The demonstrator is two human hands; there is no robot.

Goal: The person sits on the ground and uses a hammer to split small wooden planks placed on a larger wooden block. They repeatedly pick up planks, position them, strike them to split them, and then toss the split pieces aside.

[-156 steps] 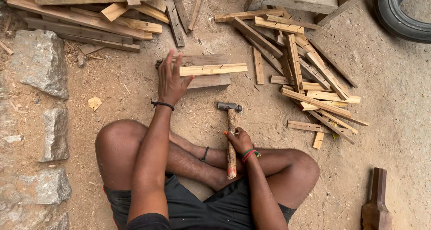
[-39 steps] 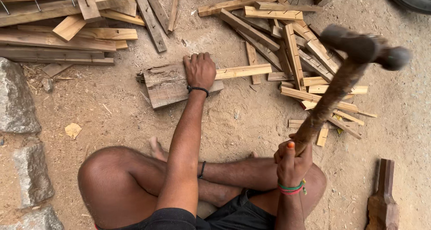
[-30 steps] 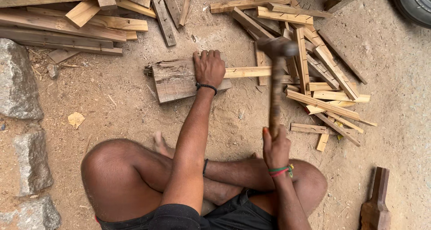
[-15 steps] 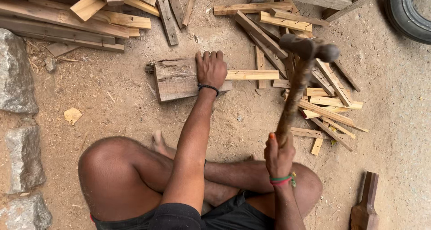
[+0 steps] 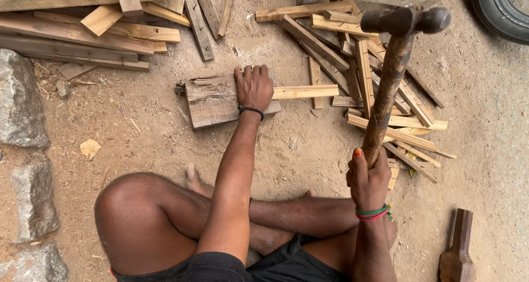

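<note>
Head-cam view, looking down at a person who sat cross-legged on a sandy floor [image 5: 308, 144]. The left hand [image 5: 254, 88] lay flat, palm down, fingers spread a little, at 12 o'clock from the knees. It pressed on a pale wooden strip [image 5: 305, 91] where the strip crossed a rough, dark wood block [image 5: 212, 100]; the strip stuck out toward 3 o'clock. The right hand [image 5: 367, 174], at 3 o'clock from the body, was closed tight in a fist w/ thumb up, clamped round the lower end of a hammer [image 5: 392, 75]. The hammer was raised, handle nearly upright, its dark metal head at approx. 1 o'clock, well above the strip. Loose wooden offcuts [image 5: 366, 61] lay scattered past the hammer at 1–2 o'clock; longer planks [image 5: 77, 34] were stacked at 10–11 o'clock. Grey stones [image 5: 22, 100] lined the 9 o'clock edge.
</note>
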